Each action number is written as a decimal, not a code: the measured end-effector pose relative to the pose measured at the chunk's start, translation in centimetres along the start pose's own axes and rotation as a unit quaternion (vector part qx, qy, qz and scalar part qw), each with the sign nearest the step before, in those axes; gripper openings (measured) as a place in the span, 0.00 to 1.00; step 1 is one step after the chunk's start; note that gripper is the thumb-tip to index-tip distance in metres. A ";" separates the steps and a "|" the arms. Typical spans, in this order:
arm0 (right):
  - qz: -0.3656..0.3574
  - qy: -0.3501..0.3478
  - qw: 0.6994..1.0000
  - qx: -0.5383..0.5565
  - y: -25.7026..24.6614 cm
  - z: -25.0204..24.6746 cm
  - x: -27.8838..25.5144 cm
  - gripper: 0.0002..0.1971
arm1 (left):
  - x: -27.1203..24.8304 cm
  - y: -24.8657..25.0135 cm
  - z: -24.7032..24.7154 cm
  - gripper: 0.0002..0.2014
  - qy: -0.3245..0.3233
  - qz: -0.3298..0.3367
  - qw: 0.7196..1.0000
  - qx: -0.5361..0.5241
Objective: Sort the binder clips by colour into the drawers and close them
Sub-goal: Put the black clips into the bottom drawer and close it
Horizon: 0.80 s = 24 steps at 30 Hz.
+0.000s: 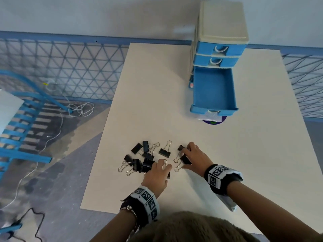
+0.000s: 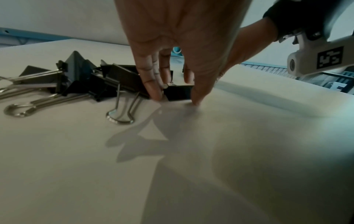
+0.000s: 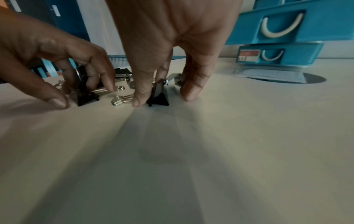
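Several black binder clips point(image 1: 145, 158) with silver wire handles lie near the surface point(image 1: 244, 154) front edge. Left hand point(image 1: 155, 177) fingers pinch one; right hand point(image 1: 194, 158) fingers pinch another. Blue drawer point(image 1: 214, 89) stands open; its red-white label point(image 3: 249, 55) is unreadable.

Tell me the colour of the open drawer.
Blue, seen best in the head view: open drawer.

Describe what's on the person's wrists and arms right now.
Bare forearms, no sleeves. Each wrist has a black band wrapped with white panels printed with black square tag markers. The left wrist also has a thin beaded bracelet. A white camera mount hangs from the right wrist.
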State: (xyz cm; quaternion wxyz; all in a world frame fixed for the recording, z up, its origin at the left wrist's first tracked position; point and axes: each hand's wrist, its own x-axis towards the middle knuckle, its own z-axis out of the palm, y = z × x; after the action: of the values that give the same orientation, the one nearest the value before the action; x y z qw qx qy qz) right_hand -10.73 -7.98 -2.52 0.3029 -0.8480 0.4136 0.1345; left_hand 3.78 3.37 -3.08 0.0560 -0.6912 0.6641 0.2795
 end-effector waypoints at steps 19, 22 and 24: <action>0.075 0.071 0.972 0.212 2.7 -0.7 -2.4 0.12 | 2.5 -1.1 -1.2 0.14 0.104 0.025 0.993 -0.054; 0.057 0.106 0.961 0.250 2.7 -3.6 -2.5 0.15 | 3.9 -1.2 -1.4 0.12 0.126 0.034 0.990 -0.051; 0.057 0.162 0.949 0.265 2.8 -6.6 -1.9 0.19 | 4.5 -1.0 -1.6 0.13 0.135 0.030 0.989 -0.052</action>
State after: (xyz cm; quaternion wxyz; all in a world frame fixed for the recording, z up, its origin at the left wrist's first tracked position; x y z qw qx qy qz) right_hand -14.27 -12.28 2.37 0.4377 -0.7225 0.5252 -0.1027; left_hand 5.01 -1.25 -4.11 -0.0788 -0.7046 0.6702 0.2194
